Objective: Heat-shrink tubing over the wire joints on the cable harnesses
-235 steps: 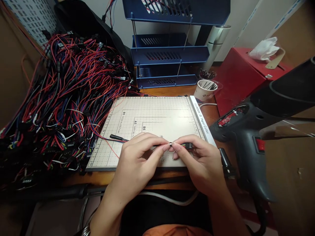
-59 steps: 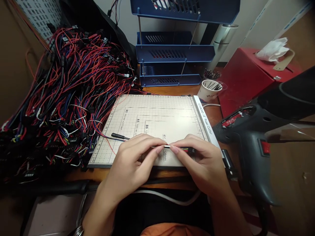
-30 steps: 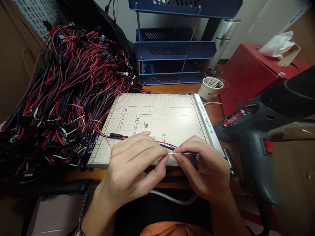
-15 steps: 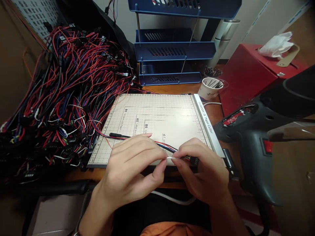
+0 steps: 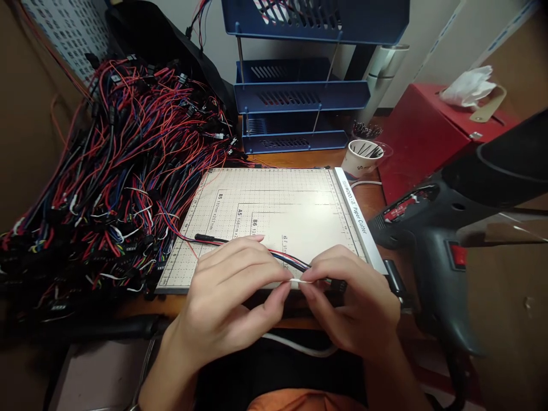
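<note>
At the far left a big tangled heap of red, blue and black wire harnesses (image 5: 107, 171) covers the brown wooden bench (image 5: 295, 158). One thin harness of red, blue and black wires (image 5: 287, 258) trails out of it across the cream gridded paper-cutter board (image 5: 278, 205), its slim black plug end (image 5: 204, 237) lying flat on the grid.

The left hand (image 5: 231, 297) is pinched, thumb and forefinger closed on a short white sleeve (image 5: 299, 281) on that harness. Compared with two seconds ago, both hands have slid down from the board's surface to its near edge, and the wires that were hidden under the fingers now rise in a bare arc between the plug end and the pinch. A judgement: the white sleeve is being worked along the wire toward the connector.

The right hand (image 5: 359, 302) is also pinched on the harness, touching the sleeve's other end, with the small black multi-pin connector (image 5: 339, 284) just beside its fingers.

Further right, a dark grey heat gun (image 5: 432, 240) lies on the bench, untouched.
</note>
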The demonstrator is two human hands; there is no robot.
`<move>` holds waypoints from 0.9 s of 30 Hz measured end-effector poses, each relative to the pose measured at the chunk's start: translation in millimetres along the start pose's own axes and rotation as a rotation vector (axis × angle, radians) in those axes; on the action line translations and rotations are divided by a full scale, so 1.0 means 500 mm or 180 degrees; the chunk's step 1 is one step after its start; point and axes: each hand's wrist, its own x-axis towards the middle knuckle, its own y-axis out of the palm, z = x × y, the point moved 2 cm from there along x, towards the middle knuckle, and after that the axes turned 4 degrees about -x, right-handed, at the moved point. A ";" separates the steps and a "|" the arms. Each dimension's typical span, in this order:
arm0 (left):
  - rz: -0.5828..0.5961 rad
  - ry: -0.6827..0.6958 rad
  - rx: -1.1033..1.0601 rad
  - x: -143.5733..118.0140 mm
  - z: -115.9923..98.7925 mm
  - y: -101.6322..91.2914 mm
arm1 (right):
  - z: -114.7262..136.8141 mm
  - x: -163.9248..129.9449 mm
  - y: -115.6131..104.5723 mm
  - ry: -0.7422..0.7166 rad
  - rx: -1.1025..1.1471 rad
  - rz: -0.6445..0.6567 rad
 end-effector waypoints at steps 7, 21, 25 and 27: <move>0.0042 0.0007 0.0006 -0.002 -0.004 0.003 | 0.005 0.008 0.001 -0.0058 -0.0134 -0.0056; 0.0066 -0.0026 -0.0036 0.000 -0.003 0.009 | 0.002 -0.001 0.004 0.0005 -0.0128 -0.0096; 0.0026 -0.0010 0.0111 -0.005 0.002 0.000 | 0.001 0.000 -0.007 0.0123 0.0222 -0.0091; 0.0109 -0.0149 0.0291 -0.011 0.010 -0.006 | 0.000 0.002 -0.016 0.0277 0.0401 -0.0172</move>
